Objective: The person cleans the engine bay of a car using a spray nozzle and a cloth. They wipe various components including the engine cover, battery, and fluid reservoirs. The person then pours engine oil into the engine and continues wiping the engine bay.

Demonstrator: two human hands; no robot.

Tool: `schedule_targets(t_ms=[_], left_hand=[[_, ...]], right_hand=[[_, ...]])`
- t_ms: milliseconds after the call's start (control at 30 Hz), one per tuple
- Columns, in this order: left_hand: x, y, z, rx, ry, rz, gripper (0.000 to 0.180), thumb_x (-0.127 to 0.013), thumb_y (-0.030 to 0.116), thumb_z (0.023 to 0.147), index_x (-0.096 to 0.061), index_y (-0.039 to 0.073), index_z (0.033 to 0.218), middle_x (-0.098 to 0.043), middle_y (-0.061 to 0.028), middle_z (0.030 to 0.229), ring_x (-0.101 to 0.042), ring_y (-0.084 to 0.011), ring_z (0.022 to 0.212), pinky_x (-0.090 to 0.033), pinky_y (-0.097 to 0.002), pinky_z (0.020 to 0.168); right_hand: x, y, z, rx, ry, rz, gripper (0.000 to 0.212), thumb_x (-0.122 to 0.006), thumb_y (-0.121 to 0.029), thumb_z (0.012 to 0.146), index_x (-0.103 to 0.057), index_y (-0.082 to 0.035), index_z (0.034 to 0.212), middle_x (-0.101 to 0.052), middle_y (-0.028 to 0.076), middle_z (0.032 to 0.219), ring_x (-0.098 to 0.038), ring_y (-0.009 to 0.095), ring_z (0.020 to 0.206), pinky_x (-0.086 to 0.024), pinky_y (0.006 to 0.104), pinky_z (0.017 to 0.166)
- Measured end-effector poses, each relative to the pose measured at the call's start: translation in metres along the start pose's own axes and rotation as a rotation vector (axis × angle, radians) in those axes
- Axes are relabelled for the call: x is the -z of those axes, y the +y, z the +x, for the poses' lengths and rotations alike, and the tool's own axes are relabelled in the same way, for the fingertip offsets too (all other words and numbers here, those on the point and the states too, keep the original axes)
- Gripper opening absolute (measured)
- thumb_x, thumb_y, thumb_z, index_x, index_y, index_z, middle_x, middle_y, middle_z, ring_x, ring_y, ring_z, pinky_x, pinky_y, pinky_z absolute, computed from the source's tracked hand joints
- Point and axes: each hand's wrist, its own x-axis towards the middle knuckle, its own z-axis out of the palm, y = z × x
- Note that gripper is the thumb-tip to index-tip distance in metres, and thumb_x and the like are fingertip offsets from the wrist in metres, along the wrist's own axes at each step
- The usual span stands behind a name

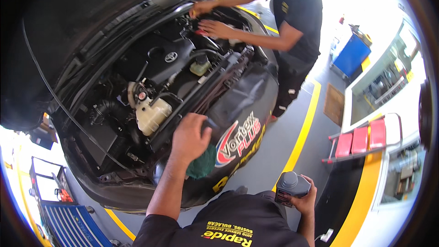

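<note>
My left hand (190, 138) rests on the front edge of a car's open engine bay and holds a green rag (202, 163) against the black fender cover (244, 105). My right hand (305, 197) holds a dark grey plastic bottle (290, 186) low at my side, away from the car. A whitish fluid reservoir (152, 114) with a red-marked cap sits just beyond my left hand. Across the bay, another person (292, 13) in a black shirt has both hands (214, 28) down among the engine parts.
The raised bonnet (68, 23) hangs over the left. A grey floor with yellow lines (304, 130) runs along the car. A red step stool (361, 139), a blue cabinet (352, 55) and a blue tool cart (68, 222) stand around.
</note>
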Motion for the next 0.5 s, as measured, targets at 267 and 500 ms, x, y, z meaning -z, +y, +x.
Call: schedule_targets(t_ms=[267, 500], left_hand=[[-0.052, 0.086, 0.12, -0.409, -0.112, -0.177, 0.053, -0.072, 0.033, 0.091, -0.056, 0.003, 0.132, -0.059, -0.018, 0.13, -0.064, -0.0381, 0.109, -0.053, -0.0473, 0.094], [-0.063, -0.038, 0.275, 0.355, 0.129, 0.288, 0.028, -0.067, 0.029, 0.094, -0.065, 0.007, 0.112, -0.069, -0.0105, 0.111, -0.068, -0.0311, 0.102, -0.055, -0.0436, 0.086]], right_hand=[[-0.03, -0.01, 0.286, 0.251, -0.557, 0.025, 0.088, -0.102, -0.025, 0.054, -0.06, 0.008, 0.124, -0.074, 0.016, 0.106, -0.072, 0.022, 0.102, -0.055, 0.0359, 0.095], [-0.106, -0.019, 0.507, 0.683, -0.869, 0.392, 0.09, -0.101, -0.021, 0.055, -0.058, 0.006, 0.128, -0.073, 0.022, 0.114, -0.073, 0.03, 0.108, -0.058, 0.0386, 0.092]])
